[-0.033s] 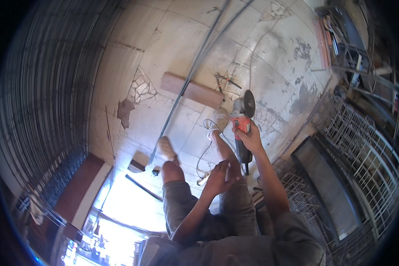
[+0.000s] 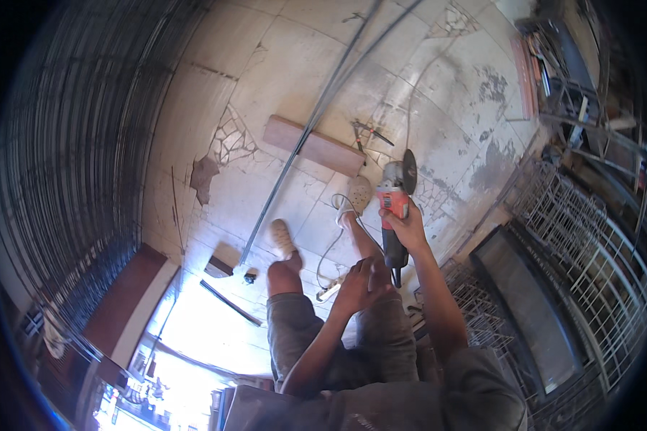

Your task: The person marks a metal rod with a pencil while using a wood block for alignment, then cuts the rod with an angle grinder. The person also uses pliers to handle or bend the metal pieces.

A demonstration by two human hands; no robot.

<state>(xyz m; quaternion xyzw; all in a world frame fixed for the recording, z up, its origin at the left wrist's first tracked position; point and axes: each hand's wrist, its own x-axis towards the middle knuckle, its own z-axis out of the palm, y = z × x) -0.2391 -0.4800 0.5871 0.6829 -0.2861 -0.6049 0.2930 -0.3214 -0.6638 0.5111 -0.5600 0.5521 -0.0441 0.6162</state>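
Observation:
My right hand (image 2: pixel 407 228) is wrapped round the body of a red and black angle grinder (image 2: pixel 393 205). The tool is held upright beside my right leg, its dark disc (image 2: pixel 410 172) at the far end and turned nearly edge-on. On my right knee rests my left hand (image 2: pixel 354 289), fingers loosely stretched and holding nothing. Beyond my feet, thin metal bars (image 2: pixel 287 165) lie across a reddish-brown wooden plank (image 2: pixel 315 146). A pair of dark tools with red parts (image 2: pixel 366 136) lies on the floor by the plank's right end.
A cable (image 2: pixel 326 258) loops round my right foot. Bundled long rods (image 2: pixel 79 129) fill the left side. White wire racks (image 2: pixel 604 251) and a dark-framed panel (image 2: pixel 528 309) stand on the right. Cracked tiles (image 2: pixel 233 140) cover part of the floor.
The grinder has turned slightly in my right hand's grip, so its disc shows more edge-on. My left foot has shifted a little to the right. My left hand stays on the knee.

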